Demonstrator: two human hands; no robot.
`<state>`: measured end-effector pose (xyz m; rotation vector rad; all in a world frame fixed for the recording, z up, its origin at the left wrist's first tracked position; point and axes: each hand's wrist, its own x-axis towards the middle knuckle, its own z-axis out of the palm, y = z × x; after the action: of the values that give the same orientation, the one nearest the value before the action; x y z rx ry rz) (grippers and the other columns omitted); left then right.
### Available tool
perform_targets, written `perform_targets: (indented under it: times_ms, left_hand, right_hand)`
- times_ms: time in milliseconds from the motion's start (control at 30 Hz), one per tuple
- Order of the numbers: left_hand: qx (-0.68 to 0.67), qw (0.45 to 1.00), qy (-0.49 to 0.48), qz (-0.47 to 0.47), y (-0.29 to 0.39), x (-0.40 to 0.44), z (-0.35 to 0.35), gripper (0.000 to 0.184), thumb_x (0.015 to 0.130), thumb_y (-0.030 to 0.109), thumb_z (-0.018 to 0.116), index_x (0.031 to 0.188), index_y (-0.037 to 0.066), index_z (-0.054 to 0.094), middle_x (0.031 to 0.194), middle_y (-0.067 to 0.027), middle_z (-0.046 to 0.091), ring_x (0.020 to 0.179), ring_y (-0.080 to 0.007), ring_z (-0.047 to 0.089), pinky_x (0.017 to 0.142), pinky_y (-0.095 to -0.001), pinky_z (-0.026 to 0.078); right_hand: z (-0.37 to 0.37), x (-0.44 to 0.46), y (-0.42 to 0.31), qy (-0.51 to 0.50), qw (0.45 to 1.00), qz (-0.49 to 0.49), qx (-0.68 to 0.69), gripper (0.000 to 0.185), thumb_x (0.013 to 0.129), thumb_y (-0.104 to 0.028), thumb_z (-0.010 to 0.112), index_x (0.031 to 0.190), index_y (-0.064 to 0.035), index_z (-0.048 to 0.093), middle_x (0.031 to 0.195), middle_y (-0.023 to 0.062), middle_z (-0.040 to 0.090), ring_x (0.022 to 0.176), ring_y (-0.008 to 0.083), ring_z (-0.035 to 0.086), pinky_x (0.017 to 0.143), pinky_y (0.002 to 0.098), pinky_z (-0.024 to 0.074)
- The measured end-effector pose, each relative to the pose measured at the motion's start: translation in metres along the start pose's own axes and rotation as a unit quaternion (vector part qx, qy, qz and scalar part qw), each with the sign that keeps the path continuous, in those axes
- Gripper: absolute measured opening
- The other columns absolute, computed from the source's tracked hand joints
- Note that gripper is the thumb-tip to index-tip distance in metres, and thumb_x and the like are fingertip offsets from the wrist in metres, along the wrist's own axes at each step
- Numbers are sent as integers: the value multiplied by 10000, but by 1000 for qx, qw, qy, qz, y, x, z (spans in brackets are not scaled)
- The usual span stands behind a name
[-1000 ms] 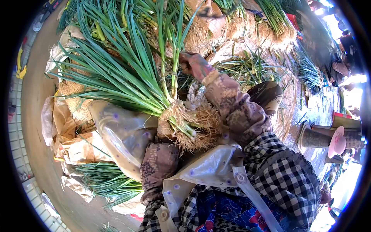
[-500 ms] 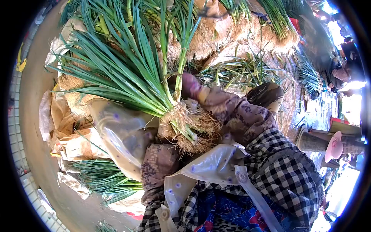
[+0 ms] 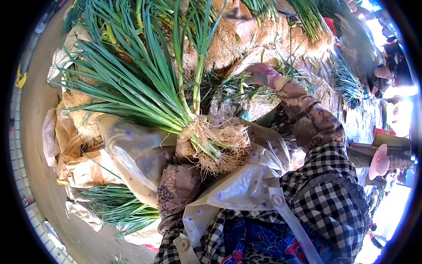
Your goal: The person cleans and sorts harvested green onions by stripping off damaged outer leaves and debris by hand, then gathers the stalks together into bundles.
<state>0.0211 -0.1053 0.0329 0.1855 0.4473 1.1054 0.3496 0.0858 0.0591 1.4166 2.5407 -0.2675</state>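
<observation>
A bunch of green onions (image 3: 145, 92) lies across my lap, its long leaves fanned to the upper left and its pale, hairy roots (image 3: 220, 143) toward me. My left hand (image 3: 185, 146) is closed around the stalks just by the roots, mostly hidden by them. Farther out to the right, my right hand (image 3: 265, 75), in a pinkish glove, reaches over a heap of loose leaf scraps (image 3: 239, 88). Its fingers are blurred against the scraps, so I cannot make out whether they hold anything. A clear plastic apron (image 3: 136, 145) with purple dots covers my lap under the bunch.
More green onions with thick root mats (image 3: 268, 42) are piled along the far side. Another leafy bunch (image 3: 121, 207) rests at the lower left beside brown wrapping (image 3: 83, 163). A pink hat (image 3: 379, 162) shows at the right, with dark figures beyond it.
My right hand has moved away from the bunch, up and to the right, over the leaf scraps. My left hand keeps its hold, and the bunch stays nearly in place.
</observation>
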Motion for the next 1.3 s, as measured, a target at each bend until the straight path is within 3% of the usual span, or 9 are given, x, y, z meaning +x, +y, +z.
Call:
perform_targets:
  times_ms: [133,467,800,967,1067,1133,1167,1200,1300]
  left_hand:
    - [-16,1000,21,16,-5,0,2,483,739,223,628,1142,6,474,971,-108,561,834,-236,568,734,-360,512]
    - [-41,997,66,21,-3,-1,9,413,774,174,618,1129,23,470,847,-80,568,680,-191,583,580,-306,537]
    - [-61,996,-47,-41,7,-3,19,557,821,287,541,1246,-26,364,1078,-207,527,792,-368,596,608,-475,551]
    - [-78,986,-119,-82,9,-3,19,541,829,295,508,1241,-26,370,1074,-229,521,727,-387,600,592,-524,539]
    - [-6,999,31,16,-1,6,-1,521,805,218,559,1223,-47,393,1125,-176,518,959,-290,538,811,-412,494]
    - [-49,998,-26,13,-4,9,-11,527,803,208,575,1227,-46,393,1117,-161,523,983,-247,524,857,-357,462]
    - [-66,997,-29,3,-5,9,-13,524,804,209,576,1228,-41,396,1113,-156,524,982,-244,526,852,-359,465]
    - [-81,996,-32,-9,-5,9,-15,521,805,209,577,1228,-36,398,1110,-152,525,980,-241,527,846,-360,469]
    - [-6,1000,16,4,-5,7,-8,467,811,210,573,1196,-16,435,1066,-126,551,937,-242,545,822,-350,478]
  right_hand:
    - [-60,5,-123,-86,705,-24,704,418,862,-234,570,1202,-18,458,884,112,608,514,90,518,430,202,431]
    - [-50,-11,-211,285,894,-116,326,168,782,-172,661,742,-24,592,481,33,447,419,83,432,369,263,317]
    - [-98,-93,-134,250,481,-32,840,112,841,-95,551,937,-42,576,656,-4,528,540,55,492,424,161,418]
    - [-109,-156,-1,434,512,18,741,171,905,-227,477,874,-71,540,576,-21,451,428,62,309,383,209,247]
    - [-99,-163,27,491,512,365,603,295,887,-153,491,1147,-16,511,789,82,617,572,122,569,493,227,439]
    - [-69,-163,56,270,845,445,126,321,859,-131,528,1151,1,514,821,115,631,591,168,619,511,263,482]
    - [-39,-154,61,308,857,349,219,291,838,-125,552,1098,5,550,766,111,636,500,153,585,454,248,464]
    - [-62,-134,6,253,666,314,628,262,841,-112,547,1075,6,565,713,92,634,494,116,571,421,227,447]
    - [-78,-88,-97,185,784,95,585,230,812,-84,595,1030,-10,601,717,72,634,489,60,529,406,175,413]
